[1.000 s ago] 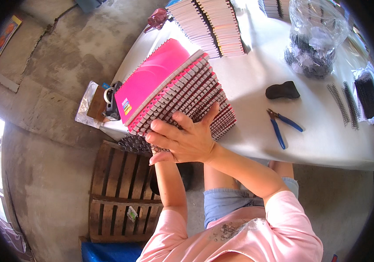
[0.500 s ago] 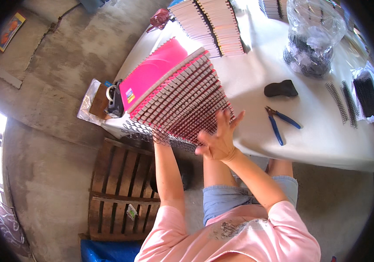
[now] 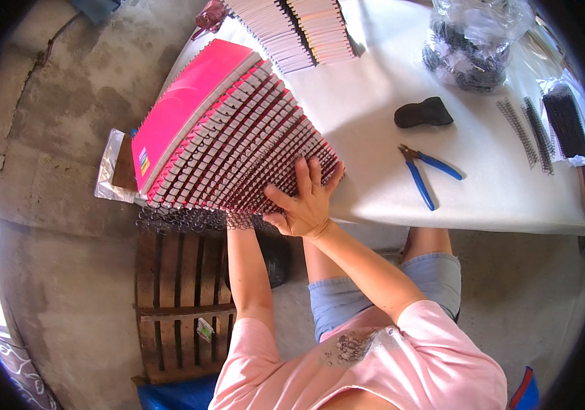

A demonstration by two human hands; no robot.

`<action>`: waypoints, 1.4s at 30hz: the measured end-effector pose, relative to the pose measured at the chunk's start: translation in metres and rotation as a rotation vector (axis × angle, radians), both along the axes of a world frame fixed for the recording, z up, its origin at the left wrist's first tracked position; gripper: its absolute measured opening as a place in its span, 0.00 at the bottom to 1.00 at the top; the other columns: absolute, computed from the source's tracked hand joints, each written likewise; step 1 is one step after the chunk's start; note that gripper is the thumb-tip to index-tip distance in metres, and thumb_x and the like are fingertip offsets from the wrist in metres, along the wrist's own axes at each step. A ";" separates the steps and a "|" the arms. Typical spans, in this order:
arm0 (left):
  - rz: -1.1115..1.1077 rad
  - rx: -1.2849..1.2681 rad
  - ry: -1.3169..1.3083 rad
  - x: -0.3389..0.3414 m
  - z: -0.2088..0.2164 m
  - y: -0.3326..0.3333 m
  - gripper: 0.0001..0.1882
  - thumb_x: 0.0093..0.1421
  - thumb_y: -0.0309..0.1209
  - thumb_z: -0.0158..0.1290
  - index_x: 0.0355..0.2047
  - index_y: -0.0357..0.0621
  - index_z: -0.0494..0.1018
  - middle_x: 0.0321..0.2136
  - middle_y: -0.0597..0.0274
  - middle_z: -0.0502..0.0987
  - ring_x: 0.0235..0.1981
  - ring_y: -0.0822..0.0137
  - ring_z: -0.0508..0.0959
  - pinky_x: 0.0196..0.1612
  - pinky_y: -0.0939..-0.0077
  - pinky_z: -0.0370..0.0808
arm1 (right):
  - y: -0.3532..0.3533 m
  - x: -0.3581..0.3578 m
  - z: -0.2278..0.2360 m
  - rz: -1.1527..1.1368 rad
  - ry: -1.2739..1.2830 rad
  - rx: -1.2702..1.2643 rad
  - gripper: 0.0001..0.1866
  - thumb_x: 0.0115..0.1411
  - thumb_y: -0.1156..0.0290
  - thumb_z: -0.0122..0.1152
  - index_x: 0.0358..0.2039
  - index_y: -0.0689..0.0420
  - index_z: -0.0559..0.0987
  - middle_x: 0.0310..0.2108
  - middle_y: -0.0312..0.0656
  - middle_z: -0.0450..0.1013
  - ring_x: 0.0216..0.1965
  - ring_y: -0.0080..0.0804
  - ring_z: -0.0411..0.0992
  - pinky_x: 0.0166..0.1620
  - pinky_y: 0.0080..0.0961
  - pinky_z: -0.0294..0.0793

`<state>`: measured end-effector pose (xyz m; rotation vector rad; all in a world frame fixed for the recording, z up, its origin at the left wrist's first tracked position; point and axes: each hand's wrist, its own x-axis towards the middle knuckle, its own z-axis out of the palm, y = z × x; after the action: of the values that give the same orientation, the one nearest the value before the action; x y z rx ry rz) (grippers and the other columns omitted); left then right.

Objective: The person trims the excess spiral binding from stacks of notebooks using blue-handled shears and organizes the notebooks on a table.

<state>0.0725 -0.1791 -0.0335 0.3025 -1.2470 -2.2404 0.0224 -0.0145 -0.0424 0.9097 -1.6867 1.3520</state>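
A tall stack of spiral notebooks (image 3: 237, 137) with a bright pink top cover stands at the table's near left edge. Their dark wire coils face me, and loose coil ends dangle below the stack. Against the lower right of the coiled edges lies my right hand (image 3: 306, 205), its fingers spread and stretched out. My left forearm reaches up to the underside of the stack; that hand and its fingers are hidden behind the notebooks. On the table to the right lie blue-handled pliers (image 3: 426, 174) with their handles apart, and beyond them a black, mouse-shaped object (image 3: 423, 113).
More bound notebooks (image 3: 292, 31) are stacked at the far side of the white table (image 3: 374, 164). A clear bag of black coils (image 3: 470, 51) stands at the far right, with loose coils (image 3: 528, 133) nearer. A slatted wooden pallet (image 3: 183, 301) lies below left.
My view has shifted, so the table's things sit higher and further left. The notebook stack has turned a little, and my right hand now lies flatter on its coiled side.
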 end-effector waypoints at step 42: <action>0.249 -0.443 -0.331 0.105 -0.015 0.121 0.31 0.53 0.32 0.57 0.57 0.42 0.60 0.46 0.59 0.69 0.49 0.65 0.70 0.44 0.73 0.72 | 0.220 -0.081 0.008 -0.348 -0.221 0.964 0.33 0.58 0.51 0.51 0.62 0.49 0.58 0.55 0.48 0.59 0.55 0.48 0.58 0.55 0.47 0.57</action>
<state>0.1774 -0.0578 -0.0480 0.6326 -1.7291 -1.6931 -0.0585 0.2051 -0.0340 0.9043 -2.5834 0.3602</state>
